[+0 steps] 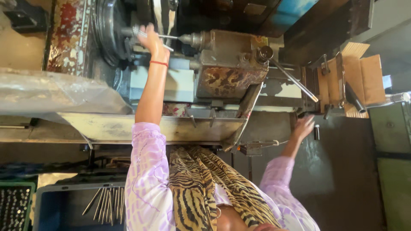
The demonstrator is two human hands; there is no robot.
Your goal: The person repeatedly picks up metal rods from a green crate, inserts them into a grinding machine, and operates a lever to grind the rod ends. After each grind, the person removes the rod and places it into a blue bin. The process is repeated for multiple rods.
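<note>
Nearest, a blue crate (51,205) holds a row of thin metal rods (105,204). Above it, a striped scarf (205,188) hangs between lilac sleeves. Left hand (152,40) stretches up to the lathe chuck (107,32), fingers grasping a slim metal rod (156,36) set between chuck and rusty tailstock (227,64). Right hand (303,127), fingers released and spread, hovers near a small dark handle (316,132) under the cardboard-lined rack (364,77).

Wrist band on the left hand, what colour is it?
Red; the wrist band shows in the head view, just below the left hand.
</note>
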